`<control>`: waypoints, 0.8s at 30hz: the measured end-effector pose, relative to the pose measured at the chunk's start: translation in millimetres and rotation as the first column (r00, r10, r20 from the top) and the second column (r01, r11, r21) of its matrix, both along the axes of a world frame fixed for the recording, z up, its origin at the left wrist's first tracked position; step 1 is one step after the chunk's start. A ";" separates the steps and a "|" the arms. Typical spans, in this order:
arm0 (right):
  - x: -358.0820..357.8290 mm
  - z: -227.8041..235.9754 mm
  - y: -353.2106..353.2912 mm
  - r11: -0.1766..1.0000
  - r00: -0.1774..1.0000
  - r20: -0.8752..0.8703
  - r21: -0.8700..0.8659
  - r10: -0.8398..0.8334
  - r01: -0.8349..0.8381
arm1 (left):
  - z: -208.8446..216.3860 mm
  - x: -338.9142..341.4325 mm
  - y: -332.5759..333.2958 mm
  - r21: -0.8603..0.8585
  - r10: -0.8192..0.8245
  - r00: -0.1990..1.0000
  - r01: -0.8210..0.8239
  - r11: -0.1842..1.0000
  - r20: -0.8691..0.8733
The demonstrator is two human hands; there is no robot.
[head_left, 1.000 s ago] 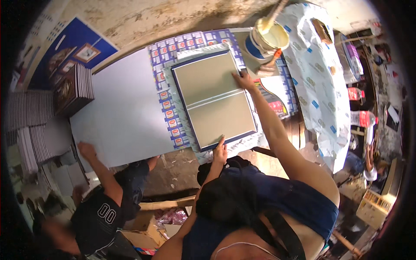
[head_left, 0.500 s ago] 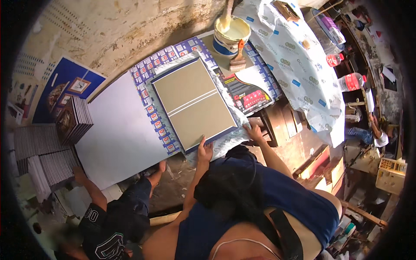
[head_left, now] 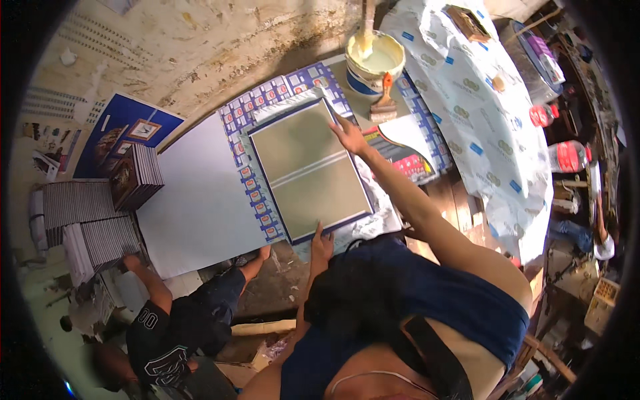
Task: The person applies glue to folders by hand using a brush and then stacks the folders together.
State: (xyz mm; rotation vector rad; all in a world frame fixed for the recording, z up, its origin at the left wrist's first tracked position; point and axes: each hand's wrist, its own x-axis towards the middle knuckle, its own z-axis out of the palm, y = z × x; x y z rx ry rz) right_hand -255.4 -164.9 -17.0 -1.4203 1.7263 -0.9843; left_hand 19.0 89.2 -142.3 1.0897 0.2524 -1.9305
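Update: my right hand just went back up onto the panel. It's now across the right edge, near the far right corner, thumb on the face side, fingers spread rather than clenched. Can't tell if they're gripping or only resting. My left hand is on the near edge, one digit lying over the rim, the rest mostly below it. Contact yes, clamp force unknown.

Meaning, my read: panel is held at two edges again, so better controlled than with one hand.

Panel position: flat on the crinkled wrap, toward the right half of the tabletop, near corner close to the front edge. Two tan boards, white strip between, dark border all round.

Diff vs half a second ago: right hand was off the panel then, down by its near right corner, on the wrap at the tabletop's front edge. Left hand matches, same near edge. Panel looks unmoved relative to the wrap; the whole view shifted, so small slips I can't rule out. Pail and brush unchanged, both by the tabletop's far edge, right of the panel.
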 end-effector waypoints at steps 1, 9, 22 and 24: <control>-1.3 1.6 -36.8 0.997 0.999 0.034 0.072 0.009 -0.011 | 2.0 -1.4 -0.6 -0.054 0.011 1.000 -0.011 0.998 -0.013; -12.8 -94.5 -141.5 0.963 0.965 0.237 0.267 -0.112 0.046 | 49.7 -43.1 -3.6 0.030 0.172 0.977 -0.177 0.984 0.125; -118.5 -2.7 70.0 0.825 0.813 -0.143 -0.121 -0.564 0.551 | 89.5 -92.7 -46.4 0.088 0.407 0.858 -0.453 0.887 0.314; -157.7 -6.0 23.1 0.825 0.748 -0.368 -0.370 -0.552 0.427 | 88.4 -93.0 -45.7 -0.031 0.396 0.898 -0.397 0.917 0.194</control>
